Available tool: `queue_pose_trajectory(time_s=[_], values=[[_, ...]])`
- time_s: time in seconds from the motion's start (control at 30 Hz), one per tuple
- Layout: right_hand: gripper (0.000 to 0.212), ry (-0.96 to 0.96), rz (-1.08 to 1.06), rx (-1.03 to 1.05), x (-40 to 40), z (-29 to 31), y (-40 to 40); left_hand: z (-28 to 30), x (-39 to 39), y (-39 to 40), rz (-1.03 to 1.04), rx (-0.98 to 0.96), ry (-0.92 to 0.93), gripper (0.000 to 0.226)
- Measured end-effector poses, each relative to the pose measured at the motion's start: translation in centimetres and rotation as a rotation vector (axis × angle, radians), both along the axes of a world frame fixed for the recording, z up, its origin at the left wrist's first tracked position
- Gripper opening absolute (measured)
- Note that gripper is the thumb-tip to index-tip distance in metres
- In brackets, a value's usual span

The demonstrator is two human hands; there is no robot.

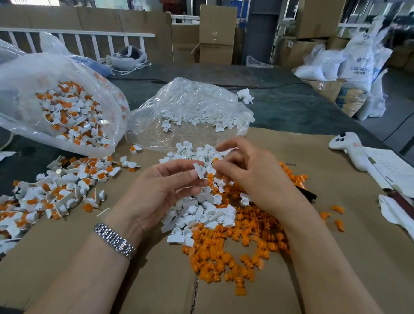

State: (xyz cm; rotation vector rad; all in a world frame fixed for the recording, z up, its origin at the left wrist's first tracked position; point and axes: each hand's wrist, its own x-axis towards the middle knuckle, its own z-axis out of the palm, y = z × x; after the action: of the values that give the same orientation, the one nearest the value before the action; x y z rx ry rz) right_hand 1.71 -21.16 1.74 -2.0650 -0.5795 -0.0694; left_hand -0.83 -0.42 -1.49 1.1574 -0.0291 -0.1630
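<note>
My left hand (168,186), with a metal watch on the wrist, pinches a small white plastic part (199,170) between thumb and fingers. My right hand (248,173) meets it from the right, fingers curled at the same part, with a bit of orange showing at the fingertips. Under both hands lies a heap of white parts (198,211), and a heap of orange plugs (229,251) spreads beneath and right of it on flattened cardboard (328,247).
A pile of joined white-and-orange pieces (55,192) lies at the left, with a clear bag of them (67,111) behind. An open bag of white parts (191,112) sits ahead. A white controller (352,150), papers and cloth lie at the right.
</note>
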Motion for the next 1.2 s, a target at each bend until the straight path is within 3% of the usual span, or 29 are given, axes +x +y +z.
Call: queue_pose_trajectory(time_s=[0.1, 0.43, 0.7, 0.87, 1.2], values=[[0.013, 0.002, 0.016, 0.096, -0.1, 0.1, 0.1, 0.2, -0.1, -0.1, 0.006, 0.016, -0.013, 0.022], [0.004, -0.125, -0.019, -0.021, -0.6, -0.1, 1.0, 0.0, -0.2, -0.3, 0.037, 0.064, -0.075, 0.024], [0.006, -0.154, -0.058, -0.100, -0.7, -0.3, 1.4, -0.2, -0.3, -0.5, 0.075, 0.269, -0.189, 0.020], [0.027, 0.002, 0.064, 0.034, -1.0, 0.6, 0.6, 0.3, -0.3, -0.5, 0.038, 0.050, -0.117, 0.022], [0.021, -0.175, -0.018, -0.061, -1.2, 0.5, 1.1, 0.5, -0.5, -0.6, 0.022, -0.007, -0.098, 0.008]])
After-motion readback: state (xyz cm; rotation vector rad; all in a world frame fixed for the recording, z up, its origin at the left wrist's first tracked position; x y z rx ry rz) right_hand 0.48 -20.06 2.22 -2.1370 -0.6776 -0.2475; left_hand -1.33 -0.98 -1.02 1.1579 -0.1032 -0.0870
